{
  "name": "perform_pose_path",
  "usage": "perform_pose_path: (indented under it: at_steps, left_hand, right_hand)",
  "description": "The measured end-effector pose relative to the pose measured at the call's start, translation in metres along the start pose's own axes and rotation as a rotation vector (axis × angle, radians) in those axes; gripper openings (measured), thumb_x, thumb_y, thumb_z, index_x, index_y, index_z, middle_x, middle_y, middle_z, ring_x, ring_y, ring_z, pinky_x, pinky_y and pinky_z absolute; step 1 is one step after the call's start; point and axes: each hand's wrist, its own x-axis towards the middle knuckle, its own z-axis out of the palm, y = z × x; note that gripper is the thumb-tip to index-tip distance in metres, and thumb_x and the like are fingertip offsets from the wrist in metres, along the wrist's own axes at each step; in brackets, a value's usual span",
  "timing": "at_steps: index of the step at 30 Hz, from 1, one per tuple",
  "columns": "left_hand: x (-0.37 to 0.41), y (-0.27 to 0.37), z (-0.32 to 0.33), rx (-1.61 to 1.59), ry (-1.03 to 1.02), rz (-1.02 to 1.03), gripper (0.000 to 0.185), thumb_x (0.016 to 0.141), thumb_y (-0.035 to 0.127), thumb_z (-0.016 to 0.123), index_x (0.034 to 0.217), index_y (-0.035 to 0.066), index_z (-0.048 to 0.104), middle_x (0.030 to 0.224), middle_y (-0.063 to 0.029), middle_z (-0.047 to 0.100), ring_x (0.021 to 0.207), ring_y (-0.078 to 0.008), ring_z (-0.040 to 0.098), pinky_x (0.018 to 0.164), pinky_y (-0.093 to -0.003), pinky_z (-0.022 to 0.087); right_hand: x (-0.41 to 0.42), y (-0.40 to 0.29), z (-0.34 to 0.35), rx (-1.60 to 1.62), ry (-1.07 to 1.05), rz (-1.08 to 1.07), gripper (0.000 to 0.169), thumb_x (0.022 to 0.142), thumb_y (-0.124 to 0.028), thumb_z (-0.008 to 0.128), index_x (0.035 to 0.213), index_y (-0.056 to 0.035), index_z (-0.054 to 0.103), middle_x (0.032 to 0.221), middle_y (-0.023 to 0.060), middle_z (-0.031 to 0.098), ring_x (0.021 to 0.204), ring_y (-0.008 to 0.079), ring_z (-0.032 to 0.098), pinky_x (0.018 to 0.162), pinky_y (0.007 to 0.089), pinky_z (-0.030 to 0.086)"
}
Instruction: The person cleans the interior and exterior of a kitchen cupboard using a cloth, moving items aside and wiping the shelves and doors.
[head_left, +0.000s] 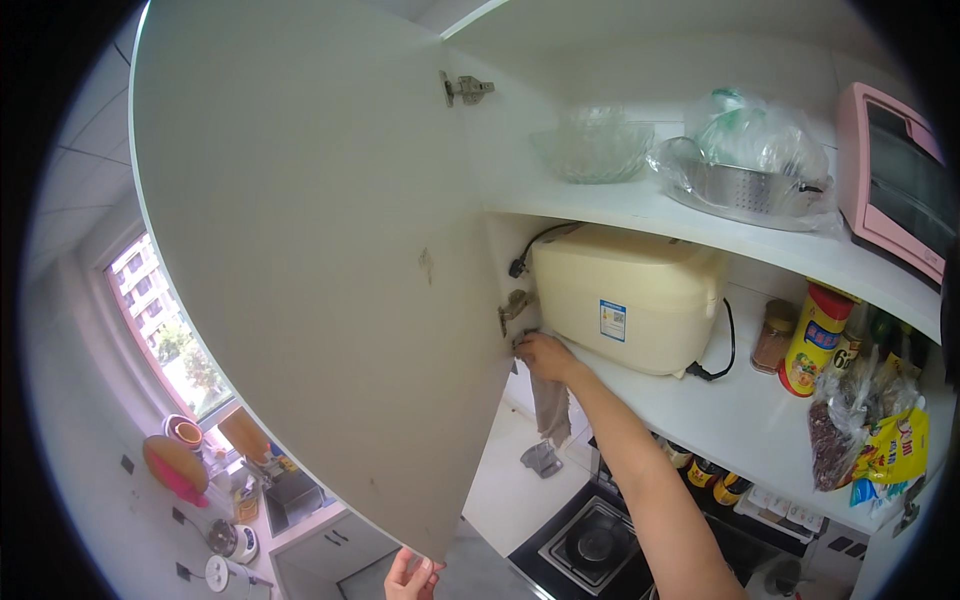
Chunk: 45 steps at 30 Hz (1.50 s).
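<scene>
My left hand (413, 576) grips the bottom edge of a white cabinet door (315, 285), which stands swung out on its metal hinges. With my right hand (546, 355) I hold a grey-brown cloth (551, 409) at the lower hinge corner of the cabinet; the cloth hangs down below the fingers. Just right of that hand, a cream rice cooker (622, 300) with a black cord sits on the lower shelf (675, 394). The metal hinge (516, 311) is directly above my right hand. Marks show on the door's inner face.
The upper shelf (600, 206) holds a glass bowl (596, 150), a bagged steel colander (739, 187) and a pink toaster oven (900, 172). Jars, a yellow canister (814, 345) and food bags crowd the lower shelf's right. Below are a gas stove (589, 544), sauce bottles and a grey cloth (541, 458).
</scene>
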Motion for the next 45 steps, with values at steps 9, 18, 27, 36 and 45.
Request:
perform_pose_path:
  at_steps: [9, 18, 27, 36, 45]
  left_hand:
    - [0.037, 0.008, -0.039, -0.012, 0.093, 0.059, 0.052, 0.09, 0.011, 0.061, 0.137, 0.001, 0.04, 0.12, -0.0095, 0.055, 0.106, -0.0181, 0.054, 0.088, -0.0278, 0.043]
    - [0.05, 0.014, -0.037, 0.006, 0.121, 0.124, 0.036, 0.093, 0.021, 0.058, 0.126, 0.008, 0.05, 0.088, 0.0031, 0.058, 0.076, -0.0067, 0.053, 0.061, -0.018, 0.038]
    - [0.053, 0.01, -0.042, 0.028, 0.095, 0.167, 0.031, 0.095, 0.02, 0.056, 0.123, 0.008, 0.05, 0.084, 0.004, 0.053, 0.074, -0.007, 0.051, 0.061, -0.0183, 0.036]
    - [0.052, 0.018, -0.04, 0.044, 0.069, 0.141, 0.038, 0.095, 0.021, 0.055, 0.131, 0.008, 0.047, 0.086, 0.0048, 0.057, 0.075, -0.0067, 0.053, 0.062, -0.0181, 0.037]
    - [0.03, -0.007, -0.039, 0.078, 0.046, 0.158, 0.051, 0.091, 0.012, 0.056, 0.139, 0.002, 0.04, 0.108, -0.0043, 0.061, 0.084, -0.009, 0.057, 0.065, -0.0181, 0.039]
  right_hand:
    - [-0.011, -0.029, -0.005, -0.151, 0.096, 0.172, 0.038, 0.084, -0.005, 0.046, 0.117, -0.0088, 0.062, 0.125, 0.0117, 0.054, 0.118, 0.0284, 0.05, 0.101, 0.0428, 0.039]
    - [-0.003, 0.0, 0.008, 0.129, 0.251, 0.199, 0.036, 0.084, -0.004, 0.046, 0.115, -0.0079, 0.063, 0.121, 0.0133, 0.056, 0.117, 0.0299, 0.051, 0.101, 0.0406, 0.037]
    - [-0.006, -0.004, 0.005, 0.018, 0.124, 0.058, 0.037, 0.085, -0.005, 0.046, 0.116, -0.0121, 0.064, 0.126, 0.007, 0.055, 0.122, 0.0276, 0.046, 0.102, 0.0503, 0.031]
    - [-0.019, -0.022, 0.0, 0.042, 0.223, 0.001, 0.01, 0.07, -0.005, 0.059, 0.061, -0.0085, 0.062, 0.098, 0.0104, 0.063, 0.095, 0.0295, 0.058, 0.082, 0.04, 0.047]
    - [-0.243, -0.114, 0.049, 0.492, 0.224, 0.224, 0.023, 0.074, 0.004, 0.042, 0.066, -0.0028, 0.062, 0.071, 0.0098, 0.061, 0.068, 0.0221, 0.059, 0.062, 0.031, 0.045]
